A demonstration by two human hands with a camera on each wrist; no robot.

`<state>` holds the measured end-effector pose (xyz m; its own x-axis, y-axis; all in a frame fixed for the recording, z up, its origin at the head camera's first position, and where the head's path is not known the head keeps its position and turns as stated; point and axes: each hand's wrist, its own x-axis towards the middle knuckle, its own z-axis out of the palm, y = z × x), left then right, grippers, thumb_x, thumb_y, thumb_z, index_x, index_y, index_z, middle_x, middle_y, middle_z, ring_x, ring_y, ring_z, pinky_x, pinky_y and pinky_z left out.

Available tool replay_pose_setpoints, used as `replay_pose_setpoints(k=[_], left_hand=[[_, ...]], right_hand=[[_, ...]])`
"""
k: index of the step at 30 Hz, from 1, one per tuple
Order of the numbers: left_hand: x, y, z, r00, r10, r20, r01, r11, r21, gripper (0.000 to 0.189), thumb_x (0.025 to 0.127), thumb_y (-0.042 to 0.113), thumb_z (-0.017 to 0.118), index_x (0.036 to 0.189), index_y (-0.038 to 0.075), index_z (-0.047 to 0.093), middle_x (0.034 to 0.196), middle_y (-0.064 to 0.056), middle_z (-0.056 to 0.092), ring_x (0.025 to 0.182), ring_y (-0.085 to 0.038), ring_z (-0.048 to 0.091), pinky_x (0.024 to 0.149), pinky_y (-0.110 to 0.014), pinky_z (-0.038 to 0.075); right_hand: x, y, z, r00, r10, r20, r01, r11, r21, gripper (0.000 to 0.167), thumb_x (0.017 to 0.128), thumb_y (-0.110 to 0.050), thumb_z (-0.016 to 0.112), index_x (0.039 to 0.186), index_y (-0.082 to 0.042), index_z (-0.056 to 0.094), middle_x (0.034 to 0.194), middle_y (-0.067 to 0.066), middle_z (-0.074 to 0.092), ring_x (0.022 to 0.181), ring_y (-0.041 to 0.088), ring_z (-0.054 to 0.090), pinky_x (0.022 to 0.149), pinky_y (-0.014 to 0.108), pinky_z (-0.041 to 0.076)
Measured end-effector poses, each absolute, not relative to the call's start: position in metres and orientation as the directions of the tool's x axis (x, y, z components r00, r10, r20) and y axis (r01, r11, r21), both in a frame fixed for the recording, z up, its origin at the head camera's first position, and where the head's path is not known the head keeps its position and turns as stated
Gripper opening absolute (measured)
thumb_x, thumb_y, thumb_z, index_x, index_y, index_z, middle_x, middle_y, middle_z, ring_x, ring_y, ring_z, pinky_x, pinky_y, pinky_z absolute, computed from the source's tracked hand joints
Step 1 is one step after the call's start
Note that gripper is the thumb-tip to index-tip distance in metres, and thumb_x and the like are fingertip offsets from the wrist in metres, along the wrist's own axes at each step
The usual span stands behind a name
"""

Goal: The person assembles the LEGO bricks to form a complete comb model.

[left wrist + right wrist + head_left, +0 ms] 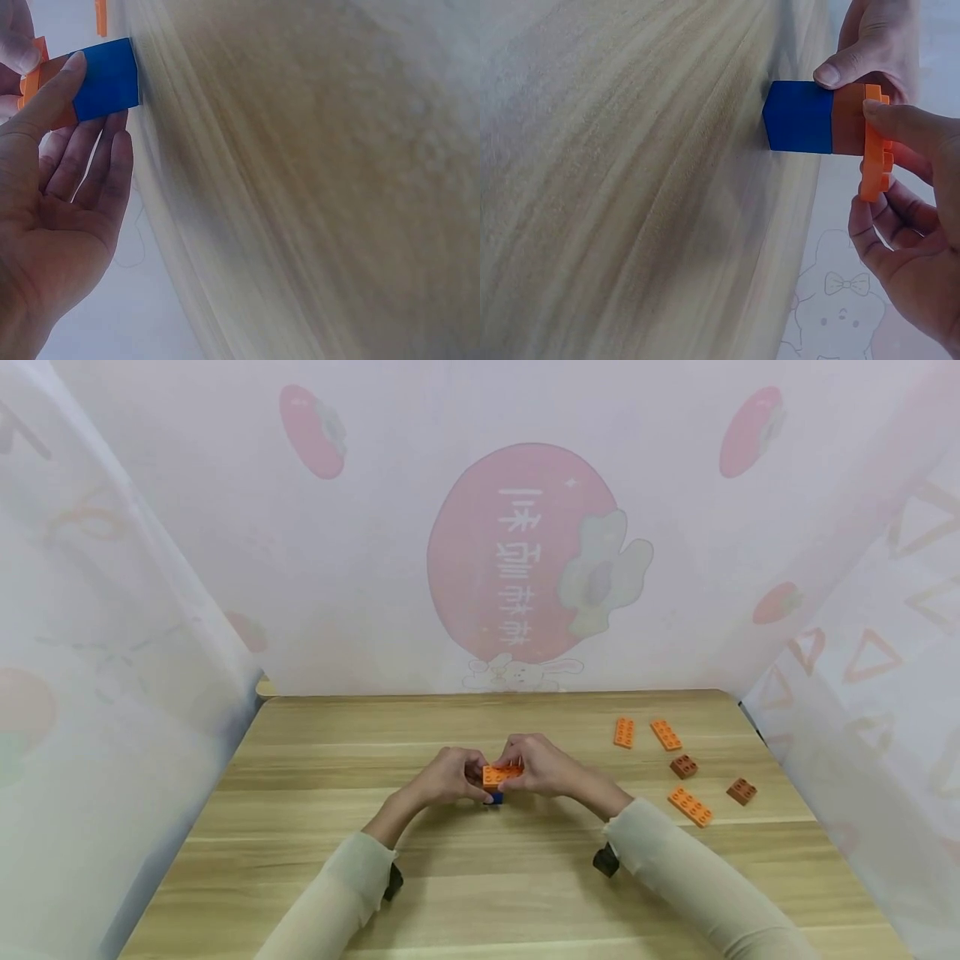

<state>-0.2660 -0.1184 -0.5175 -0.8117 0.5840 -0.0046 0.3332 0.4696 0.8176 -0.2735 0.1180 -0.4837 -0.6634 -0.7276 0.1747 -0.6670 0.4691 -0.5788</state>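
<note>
Mid tabletop (300,827): stack btwn L hand (452,776) & R hand (542,766), w/ base block (799,116) at bottom, mid brick (848,124) on it, top plate (873,165) on that, overhanging to R. R side of tabletop, well apart from stack: rear plate (624,732); just R of it, second plate (666,735); inner brick (684,767) in front of second plate; outer brick (742,791) further R & a bit nearer; front plate (690,807) in front of inner brick, L of outer. Backdrop (375,568) behind tabletop.
</note>
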Motion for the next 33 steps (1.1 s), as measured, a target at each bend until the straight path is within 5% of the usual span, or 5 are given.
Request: replay_pose_setpoints(k=[19,33], left_hand=[[-0.265,-0.117,-0.518,-0.810,0.587,0.003,0.344,0.471,0.813,0.028,0.082,0.005,0.092,0.102,0.006,0.072,0.095,-0.001,0.078,0.087,-0.010,0.075,0.078,-0.025,0.063],[-0.264,-0.117,-0.516,-0.812,0.583,-0.002,0.349,0.489,0.799,0.028,0.081,0.004,0.093,0.099,0.006,0.072,0.093,0.000,0.077,0.085,-0.009,0.073,0.079,-0.025,0.062]], right_hand=[[-0.263,0.120,-0.493,-0.651,-0.709,0.271,-0.735,0.501,-0.457,0.032,0.088,-0.018,0.090,0.115,-0.004,0.081,0.101,0.004,0.072,0.087,0.012,0.063,0.073,0.023,0.052],[-0.272,0.146,-0.482,-0.634,-0.740,0.226,-0.701,0.426,-0.571,0.047,0.089,-0.022,0.088,0.130,-0.004,0.073,0.121,0.012,0.073,0.106,0.024,0.069,0.088,0.043,0.062]])
